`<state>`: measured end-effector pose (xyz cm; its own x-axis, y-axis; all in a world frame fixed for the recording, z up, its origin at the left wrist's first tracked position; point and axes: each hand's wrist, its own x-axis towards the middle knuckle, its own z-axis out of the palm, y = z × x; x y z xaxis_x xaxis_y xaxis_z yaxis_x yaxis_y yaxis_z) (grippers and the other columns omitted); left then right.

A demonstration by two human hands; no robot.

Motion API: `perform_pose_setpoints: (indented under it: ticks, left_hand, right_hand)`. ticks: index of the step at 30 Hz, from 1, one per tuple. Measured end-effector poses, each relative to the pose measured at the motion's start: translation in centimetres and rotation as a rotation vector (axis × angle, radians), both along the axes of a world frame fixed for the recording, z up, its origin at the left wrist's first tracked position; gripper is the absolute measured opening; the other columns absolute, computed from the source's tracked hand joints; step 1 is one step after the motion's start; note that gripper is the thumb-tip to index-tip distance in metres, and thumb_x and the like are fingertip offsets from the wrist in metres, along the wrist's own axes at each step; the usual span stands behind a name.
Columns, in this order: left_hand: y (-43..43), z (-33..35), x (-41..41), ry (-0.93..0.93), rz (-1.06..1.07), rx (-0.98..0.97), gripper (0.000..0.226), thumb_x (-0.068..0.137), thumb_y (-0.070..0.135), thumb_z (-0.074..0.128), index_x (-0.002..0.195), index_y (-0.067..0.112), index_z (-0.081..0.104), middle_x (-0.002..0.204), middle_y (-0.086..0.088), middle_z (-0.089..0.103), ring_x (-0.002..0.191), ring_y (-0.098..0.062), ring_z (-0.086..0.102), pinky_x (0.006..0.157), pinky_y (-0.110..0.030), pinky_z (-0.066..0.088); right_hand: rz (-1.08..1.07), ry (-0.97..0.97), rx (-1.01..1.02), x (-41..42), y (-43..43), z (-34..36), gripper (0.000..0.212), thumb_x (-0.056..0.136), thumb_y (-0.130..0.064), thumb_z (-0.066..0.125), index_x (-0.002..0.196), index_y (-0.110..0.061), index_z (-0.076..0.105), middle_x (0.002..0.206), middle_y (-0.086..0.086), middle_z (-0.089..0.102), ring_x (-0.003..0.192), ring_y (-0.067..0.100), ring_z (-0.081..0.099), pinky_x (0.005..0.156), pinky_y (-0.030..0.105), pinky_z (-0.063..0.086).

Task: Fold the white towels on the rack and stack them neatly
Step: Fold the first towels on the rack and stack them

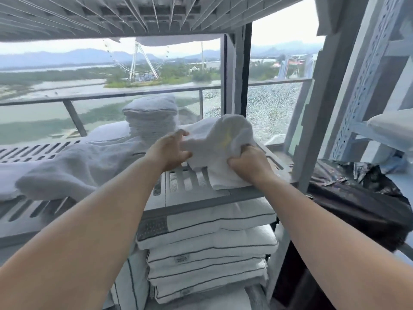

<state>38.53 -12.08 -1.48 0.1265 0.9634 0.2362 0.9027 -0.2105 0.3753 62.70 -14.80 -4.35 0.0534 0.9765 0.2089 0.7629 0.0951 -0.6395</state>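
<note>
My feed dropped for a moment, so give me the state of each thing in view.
held towel, bunched, unfolded, lower edge on the shelf
left grip, grips held towel
right grip, grips held towel
loose towel, crumpled on shelf, unfolded
folded stack, upright at shelf's back
pillows, stacked below shelf

A grey metal rack (315, 108) filled the frame, its slatted upper shelf (134, 14) along the top edge and a second slatted shelf (33, 151) through the middle. At the right stood the pale perforated upright (366, 74) of another shelving unit. Behind the rack a large window (44, 48) let in flat, overcast daylight. Outside ran a balcony railing (134, 93) with glass panels; the panel (272, 106) right of centre was shattered into fine cracks. Beyond lay water (55, 87), green flats (67, 74), a Ferris wheel (139, 61) at upper centre and hazy mountains (73, 54) under a white sky (279, 30).
</note>
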Motion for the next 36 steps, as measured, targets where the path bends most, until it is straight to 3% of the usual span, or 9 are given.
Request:
perform_pose_setpoints:
  ticks: [3, 7, 10, 12, 15, 18, 22, 27, 36]
  left_hand:
    - [0.3, -0.4, 0.0, 0.062, 0.094, 0.003, 0.074, 0.091, 0.024, 0.064, 0.156, 0.027, 0.03, 0.155, -0.008, 0.045, 0.139, -0.03, 0.045, 0.111, -0.046, 0.041]
    - [0.9, -0.6, -0.4, 0.037, 0.136, 0.004, 0.064, 0.09, 0.018, 0.058, 0.152, 0.027, 0.04, 0.142, -0.013, 0.057, 0.13, -0.034, 0.052, 0.105, -0.044, 0.044]
    - [1.2, -0.6, -0.9, 0.064, 0.115, 0.049, 0.04, 0.091, 0.017, 0.056, 0.127, 0.029, 0.065, 0.124, -0.009, 0.069, 0.116, -0.033, 0.06, 0.093, -0.04, 0.049]
    - [1.3, -0.4, -1.2, 0.054, 0.072, 0.082, 0.022, 0.092, 0.016, 0.054, 0.101, 0.029, 0.07, 0.107, -0.007, 0.071, 0.102, -0.032, 0.06, 0.082, -0.035, 0.044]
    - [1.7, 0.2, -2.2, 0.03, -0.02, 0.027, 0.02, 0.092, 0.015, 0.054, 0.074, 0.021, 0.059, 0.082, -0.004, 0.064, 0.088, -0.031, 0.058, 0.072, -0.033, 0.041]
    - [2.0, 0.7, -3.5, -0.011, -0.042, 0.004, 0.016, 0.093, 0.015, 0.054, 0.082, 0.015, 0.067, 0.079, -0.002, 0.064, 0.086, -0.029, 0.058, 0.069, -0.033, 0.039]
    - [2.4, 0.4, -4.5, 0.0, -0.016, 0.011, 0.022, 0.096, 0.017, 0.056, 0.116, 0.018, 0.067, 0.106, -0.007, 0.067, 0.104, -0.031, 0.06, 0.081, -0.031, 0.042]
    - [3.4, -1.1, -5.2, -0.056, -0.023, 0.007, 0.031, 0.097, 0.017, 0.058, 0.127, 0.02, 0.063, 0.111, -0.006, 0.066, 0.098, -0.025, 0.058, 0.08, -0.03, 0.042]
    - [3.2, -1.3, -5.3, -0.286, -0.057, -0.104, 0.012, 0.094, 0.008, 0.063, 0.097, 0.018, 0.069, 0.082, -0.003, 0.056, 0.075, -0.022, 0.054, 0.075, -0.039, 0.053]
  right_hand:
    - [0.181, -0.027, 0.029, -0.5, -0.7, -0.4, 0.036, 0.067, -0.045, 0.052, 0.09, -0.022, 0.066, 0.085, -0.007, 0.055, 0.084, 0.02, 0.052, 0.067, 0.03, 0.036]
    - [0.266, -0.084, 0.052, -0.1, -1.0, -0.6, 0.019, 0.068, -0.046, 0.05, 0.073, -0.028, 0.055, 0.074, -0.013, 0.051, 0.081, 0.022, 0.055, 0.064, 0.03, 0.034]
    - [0.209, -0.081, 0.053, -0.2, -0.4, -1.4, 0.042, 0.079, -0.039, 0.051, 0.116, -0.02, 0.059, 0.102, 0.004, 0.064, 0.098, 0.032, 0.059, 0.074, 0.034, 0.039]
    - [0.124, -0.031, 0.038, -0.4, 0.2, -1.8, 0.07, 0.083, -0.034, 0.05, 0.149, -0.019, 0.032, 0.118, 0.011, 0.062, 0.104, 0.035, 0.058, 0.079, 0.039, 0.042]
    - [0.061, -0.064, -0.005, -1.5, 1.5, -2.3, 0.067, 0.088, -0.028, 0.046, 0.15, -0.014, 0.024, 0.121, 0.018, 0.063, 0.109, 0.039, 0.058, 0.081, 0.043, 0.043]
    - [-0.024, -0.211, -0.006, -3.1, 3.0, -2.3, 0.048, 0.094, -0.022, 0.04, 0.141, -0.013, 0.034, 0.114, 0.021, 0.064, 0.101, 0.039, 0.061, 0.076, 0.043, 0.042]
    - [-0.12, -0.333, -0.002, -5.0, 5.0, -2.1, 0.044, 0.096, -0.019, 0.037, 0.139, -0.016, 0.038, 0.116, 0.02, 0.063, 0.107, 0.038, 0.058, 0.097, 0.048, 0.04]
    - [-0.2, -0.176, 0.016, -5.1, 6.7, -2.5, 0.053, 0.094, -0.017, 0.04, 0.146, -0.018, 0.029, 0.119, 0.02, 0.062, 0.107, 0.041, 0.058, 0.078, 0.044, 0.041]
    - [-0.283, 0.33, 0.242, -2.7, 3.0, -0.2, 0.048, 0.082, -0.005, 0.04, 0.128, -0.019, 0.048, 0.104, 0.01, 0.064, 0.102, 0.037, 0.06, 0.074, 0.035, 0.04]
